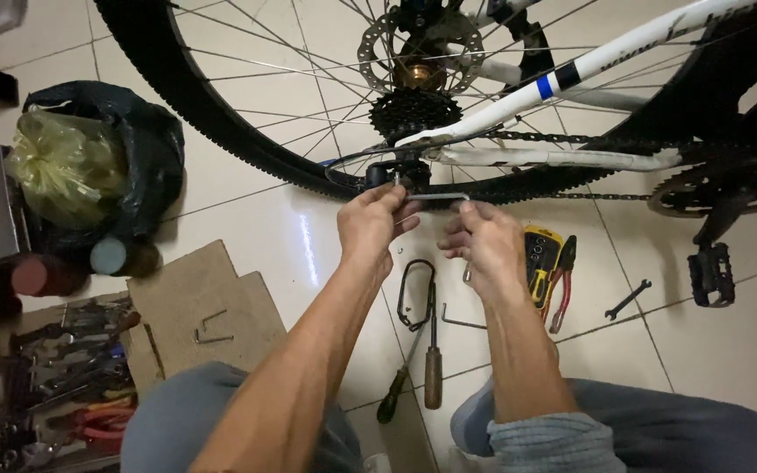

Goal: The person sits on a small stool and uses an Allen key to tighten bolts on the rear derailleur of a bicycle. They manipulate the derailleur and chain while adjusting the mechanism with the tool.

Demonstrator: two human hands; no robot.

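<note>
Your left hand (371,221) is up at the rear derailleur (400,172) of the bicycle, with the fingers closed around the part just below the sprocket cluster (413,112). Your right hand (486,248) pinches a thin L-shaped hex key (435,198), which lies level between both hands and points toward the derailleur. The rear wheel (221,114) stands above the tiled floor (256,201), and the chain (571,138) runs to the right toward the pedal (711,274). On the floor under your hands lie two screwdrivers (432,368), red-handled pliers (562,285), a small spanner (627,300) and another hex key (462,321). At the left, a piece of cardboard (194,307) carries two more hex keys.
</note>
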